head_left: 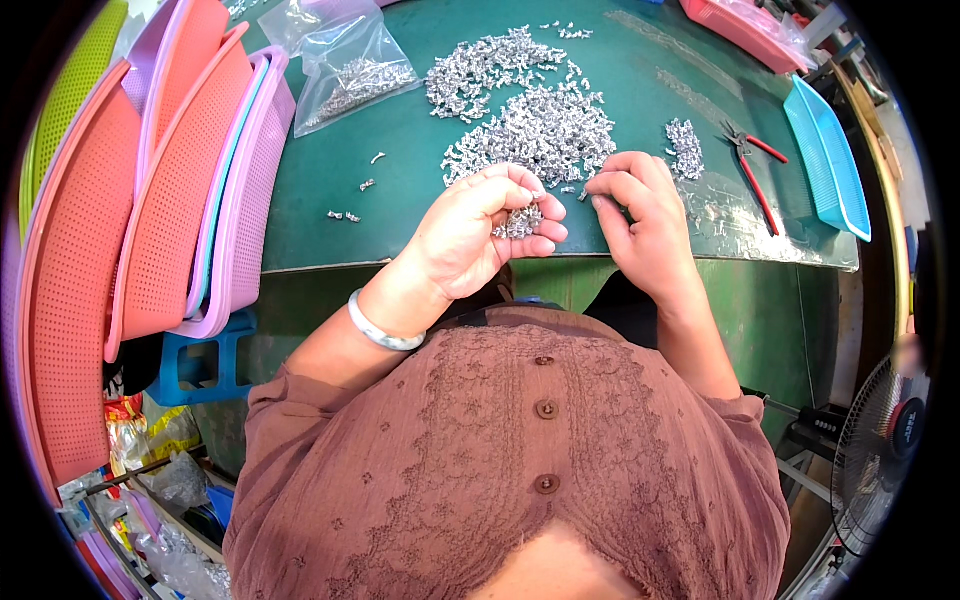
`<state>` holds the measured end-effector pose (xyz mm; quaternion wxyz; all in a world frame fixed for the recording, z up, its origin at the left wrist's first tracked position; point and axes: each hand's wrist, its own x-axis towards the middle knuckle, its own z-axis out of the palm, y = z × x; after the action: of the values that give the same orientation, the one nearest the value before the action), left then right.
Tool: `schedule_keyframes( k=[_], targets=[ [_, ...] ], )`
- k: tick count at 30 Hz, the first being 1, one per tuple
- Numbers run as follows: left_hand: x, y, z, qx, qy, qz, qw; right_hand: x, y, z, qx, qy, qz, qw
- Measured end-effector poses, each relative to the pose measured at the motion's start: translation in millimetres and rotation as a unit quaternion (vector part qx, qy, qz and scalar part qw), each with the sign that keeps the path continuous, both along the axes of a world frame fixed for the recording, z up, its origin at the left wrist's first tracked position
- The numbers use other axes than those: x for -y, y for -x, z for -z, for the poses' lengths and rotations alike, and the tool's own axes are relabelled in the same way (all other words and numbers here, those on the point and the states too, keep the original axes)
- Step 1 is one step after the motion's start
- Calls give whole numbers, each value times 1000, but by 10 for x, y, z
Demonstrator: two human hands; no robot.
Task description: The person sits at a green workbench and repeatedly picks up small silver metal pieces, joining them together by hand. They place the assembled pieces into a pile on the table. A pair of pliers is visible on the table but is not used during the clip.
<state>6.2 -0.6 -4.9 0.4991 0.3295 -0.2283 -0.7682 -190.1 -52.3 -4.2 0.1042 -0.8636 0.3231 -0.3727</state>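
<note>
Cupped palm up at the table's near edge, my left hand (478,225) holds a small heap of silvery metal parts (518,222), its thumb and index finger bent over them. Just to its right, my right hand (640,215) has thumb and index finger pinched together around a tiny silvery metal part (584,196). Beyond both hands spreads a large pile of the same small metal parts (550,130), with a second pile (490,70) behind it. A smaller cluster of metal parts (685,150) lies right of the big pile. Their exact shape is too small to make out.
Red-handled pliers (755,180) and a light blue basket (825,155) are at the right. A clear plastic bag of parts (355,85) lies back left on the green table (320,180). Stacked plastic baskets (180,190) crowd the left; a fan (875,450) stands lower right.
</note>
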Motion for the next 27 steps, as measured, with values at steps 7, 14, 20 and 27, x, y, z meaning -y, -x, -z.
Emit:
schedule_keyframes(
  k=[7, 14, 20, 27],
  targets=[
    [13, -13, 3, -79, -8, 5, 997, -65, -63, -68, 55, -19, -26, 998],
    [12, -4, 56, -105, 6, 12, 994, -86, -126, -120, 75, -18, -75, 994],
    [9, 10, 62, -94, 1, 8, 996, -103, -168, -188, 41, -29, -106, 993],
    [14, 5, 60, -114, 6, 15, 993, -89, -158, -146, 47, -32, -86, 995]
  ],
)
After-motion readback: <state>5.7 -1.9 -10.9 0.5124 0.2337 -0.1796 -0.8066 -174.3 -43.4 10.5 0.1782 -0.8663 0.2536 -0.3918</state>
